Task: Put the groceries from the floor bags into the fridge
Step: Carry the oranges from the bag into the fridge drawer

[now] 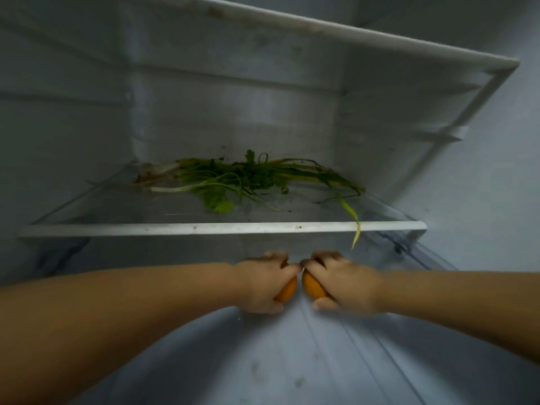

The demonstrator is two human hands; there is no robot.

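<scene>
The fridge (87, 127), smooth white plastic, is reached into. Limp leafy greens (248, 179) are laid on the glass shelf (222, 229). Below it, a round orange fruit is clasped in each grip, left hand (263, 283) and right hand (344, 285), likely for setting down together.

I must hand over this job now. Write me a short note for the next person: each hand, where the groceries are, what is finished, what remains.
Left hand: closed around a round orange fruit, held below the white-edged glass shelf.
Right hand: closed around a second round orange fruit, close beside the first; whether they touch is unclear.
Done: a loose bunch of green leafy herbs lies on the glass shelf; one leaf hangs over the front edge.
Left: set both fruits down inside the fridge, in the space below the shelf. The floor bags are out of view, so what remains in them cannot be told.
</scene>
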